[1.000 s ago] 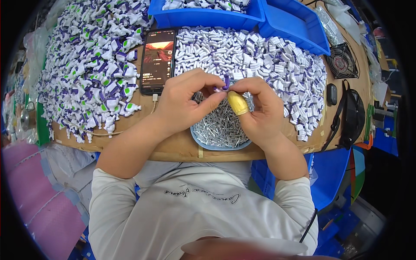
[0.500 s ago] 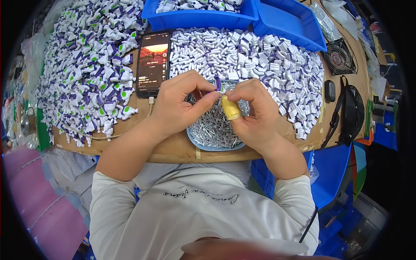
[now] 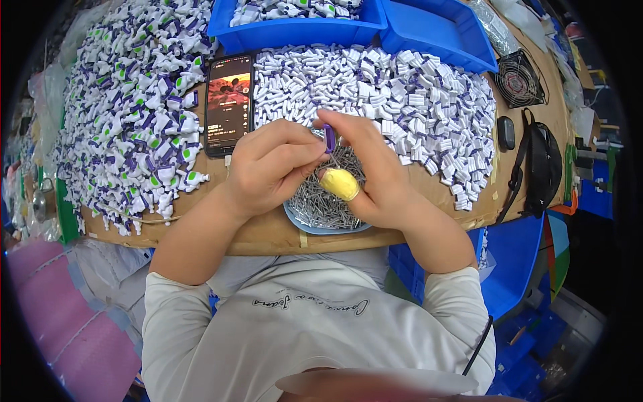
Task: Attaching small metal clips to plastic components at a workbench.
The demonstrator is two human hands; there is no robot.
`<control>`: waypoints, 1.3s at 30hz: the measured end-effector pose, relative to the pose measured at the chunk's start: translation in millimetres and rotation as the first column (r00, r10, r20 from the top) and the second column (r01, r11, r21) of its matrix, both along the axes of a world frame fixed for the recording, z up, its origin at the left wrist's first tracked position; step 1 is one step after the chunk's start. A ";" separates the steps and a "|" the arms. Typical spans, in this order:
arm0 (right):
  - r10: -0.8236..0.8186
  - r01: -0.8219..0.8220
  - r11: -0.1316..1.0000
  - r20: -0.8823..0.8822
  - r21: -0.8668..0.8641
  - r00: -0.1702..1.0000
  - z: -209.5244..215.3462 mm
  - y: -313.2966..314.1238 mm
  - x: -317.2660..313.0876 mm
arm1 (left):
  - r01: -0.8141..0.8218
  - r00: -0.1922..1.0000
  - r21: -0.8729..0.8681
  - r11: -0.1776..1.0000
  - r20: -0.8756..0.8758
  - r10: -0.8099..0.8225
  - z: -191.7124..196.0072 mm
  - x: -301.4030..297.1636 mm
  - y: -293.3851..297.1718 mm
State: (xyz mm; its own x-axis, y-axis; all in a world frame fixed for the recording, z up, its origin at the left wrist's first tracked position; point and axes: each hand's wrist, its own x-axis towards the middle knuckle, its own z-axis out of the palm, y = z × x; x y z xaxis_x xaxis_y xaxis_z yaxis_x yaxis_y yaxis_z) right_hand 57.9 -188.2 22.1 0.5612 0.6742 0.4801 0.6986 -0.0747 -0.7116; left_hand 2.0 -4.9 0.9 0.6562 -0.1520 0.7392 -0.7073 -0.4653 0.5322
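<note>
I see the left hand pinching a purple piece above the blue bowl of metal pins, presumably for steadiness near stock; right hand fingers spread beside it, contact unclear. Brown tabletop: white figures, phone, white parts. Room: pink sheeting left, blue bin right.

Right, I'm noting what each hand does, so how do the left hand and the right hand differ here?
The left hand pinches a small purple piece at its fingertips; the right hand has its thumb and forefinger apart. The right hand wears a yellow cover on its thumb; none shows on the left hand. Both are close to the bowl of metal pins.
</note>
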 end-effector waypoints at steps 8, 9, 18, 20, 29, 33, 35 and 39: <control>-0.466 0.447 0.884 -0.185 -0.137 0.865 -5.2 -11.7 25.8 | -0.309 0.913 0.205 0.929 -0.209 0.350 -9.8 18.1 16.1; -0.462 0.443 0.886 -0.186 -0.137 0.867 -5.2 -14.4 30.6 | -0.334 0.881 0.333 0.882 -0.222 0.418 -12.9 21.3 21.1; -0.524 0.515 0.786 0.072 -0.342 0.849 -16.9 -18.1 45.2 | -0.328 0.847 0.495 0.805 -0.223 0.482 -24.5 34.5 25.0; -0.503 0.506 0.803 0.097 -0.315 0.859 -17.7 -16.5 44.1 | -0.334 0.847 0.535 0.776 -0.190 0.496 -26.2 36.1 23.7; -0.427 0.420 0.900 -0.038 -0.115 0.903 -10.4 -11.9 41.4 | -0.378 0.849 0.550 0.745 -0.114 0.515 -27.3 33.0 24.4; -0.188 0.216 0.965 -0.182 0.149 0.965 -20.4 -9.8 33.0 | -0.344 0.870 0.545 0.764 -0.121 0.478 -25.4 33.9 24.7; -0.100 0.139 0.963 -0.176 0.230 0.979 -20.3 -4.5 24.5 | -0.372 0.884 0.388 0.843 -0.127 0.449 -23.0 34.3 23.7; 0.079 -0.055 0.942 -0.057 0.332 0.995 -24.1 -2.3 15.3 | -0.276 0.821 -0.074 0.958 -0.537 0.195 -7.3 12.9 8.0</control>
